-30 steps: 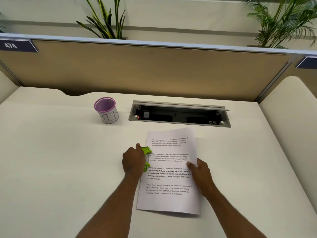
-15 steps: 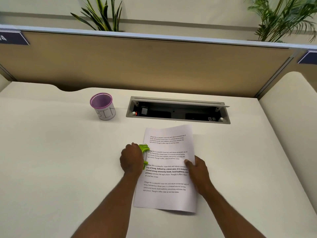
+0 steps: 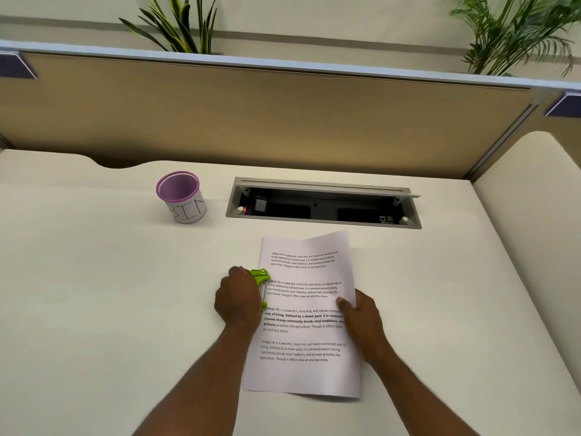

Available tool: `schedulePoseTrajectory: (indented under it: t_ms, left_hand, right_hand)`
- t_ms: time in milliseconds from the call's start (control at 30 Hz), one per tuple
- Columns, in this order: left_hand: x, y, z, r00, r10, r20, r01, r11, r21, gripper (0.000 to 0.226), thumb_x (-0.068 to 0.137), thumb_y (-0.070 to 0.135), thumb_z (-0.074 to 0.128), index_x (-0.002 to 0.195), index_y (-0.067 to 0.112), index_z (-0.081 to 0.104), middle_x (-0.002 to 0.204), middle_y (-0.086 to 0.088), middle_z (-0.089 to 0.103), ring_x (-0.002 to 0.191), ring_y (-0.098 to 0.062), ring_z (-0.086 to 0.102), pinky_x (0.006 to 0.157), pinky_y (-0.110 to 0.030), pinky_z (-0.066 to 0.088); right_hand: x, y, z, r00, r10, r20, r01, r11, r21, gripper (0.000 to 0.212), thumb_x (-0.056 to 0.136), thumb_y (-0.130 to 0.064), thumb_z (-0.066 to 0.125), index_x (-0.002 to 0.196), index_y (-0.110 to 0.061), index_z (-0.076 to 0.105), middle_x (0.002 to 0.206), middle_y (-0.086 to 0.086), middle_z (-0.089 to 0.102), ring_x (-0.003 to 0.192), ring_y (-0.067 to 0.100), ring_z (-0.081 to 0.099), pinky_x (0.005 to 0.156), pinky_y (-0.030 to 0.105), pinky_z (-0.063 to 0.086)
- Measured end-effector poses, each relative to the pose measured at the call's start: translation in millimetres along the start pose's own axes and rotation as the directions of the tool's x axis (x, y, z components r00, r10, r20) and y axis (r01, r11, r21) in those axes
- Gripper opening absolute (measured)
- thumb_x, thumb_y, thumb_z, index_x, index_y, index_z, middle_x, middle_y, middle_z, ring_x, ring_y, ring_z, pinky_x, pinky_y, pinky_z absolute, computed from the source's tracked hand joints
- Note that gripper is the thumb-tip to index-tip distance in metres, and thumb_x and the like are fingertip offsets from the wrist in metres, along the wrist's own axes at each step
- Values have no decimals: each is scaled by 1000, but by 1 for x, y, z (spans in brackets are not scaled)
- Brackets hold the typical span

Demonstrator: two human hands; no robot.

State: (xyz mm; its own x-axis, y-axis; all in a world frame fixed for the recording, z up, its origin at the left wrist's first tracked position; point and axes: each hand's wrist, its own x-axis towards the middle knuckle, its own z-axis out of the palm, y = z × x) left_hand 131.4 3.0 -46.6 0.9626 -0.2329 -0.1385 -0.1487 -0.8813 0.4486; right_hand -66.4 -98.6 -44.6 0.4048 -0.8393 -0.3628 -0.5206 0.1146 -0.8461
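A white printed sheet of paper (image 3: 306, 313) lies on the cream desk (image 3: 94, 294), its far edge slightly lifted. My left hand (image 3: 239, 298) grips a small green hole punch (image 3: 261, 280) set against the sheet's left edge; most of the punch is hidden under my fingers. At the sheet's right edge my right hand (image 3: 361, 319) holds the paper, thumb on top and the other fingers hidden behind it.
A purple mesh cup labelled BIN (image 3: 182, 196) stands at the back left. An open cable tray (image 3: 323, 204) with sockets is sunk into the desk behind the paper. A tan partition (image 3: 283, 114) with plants above closes the back.
Both hands keep their hold on the punch and the paper. The view has shifted slightly; nothing on the desk has visibly moved.
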Motion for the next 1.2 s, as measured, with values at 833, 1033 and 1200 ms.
schedulePoseTrajectory:
  t_ms: [833, 1033, 1200]
  left_hand:
    - [5, 6, -16, 987, -80, 142, 92, 993, -79, 65, 95, 55, 31, 100, 0, 65, 105, -23, 67, 99, -41, 62, 82, -42, 47]
    - [1, 5, -15, 994, -58, 88, 68, 991, -116, 65, 92, 60, 36, 87, 2, 65, 95, -22, 68, 91, -41, 64, 72, -39, 46]
    - [0, 4, -17, 997, 17, 69, -10, 996, -94, 64, 84, 72, 38, 56, 16, 44, 76, -14, 67, 73, -37, 64, 59, -33, 43]
  right_hand:
    - [-2, 1, -22, 995, 57, 83, -70, 984, 165, 19, 95, -17, 58, 109, -18, 70, 107, 4, 76, 97, 22, 72, 93, 49, 55]
    - [1, 0, -22, 993, 36, 110, -51, 989, 138, 19, 94, -18, 57, 109, -19, 69, 105, 0, 77, 98, 23, 72, 94, 52, 54]
    - [4, -1, -20, 993, 26, 115, -37, 995, 96, 20, 94, -20, 57, 110, -21, 69, 106, -2, 76, 98, 21, 72, 94, 48, 54]
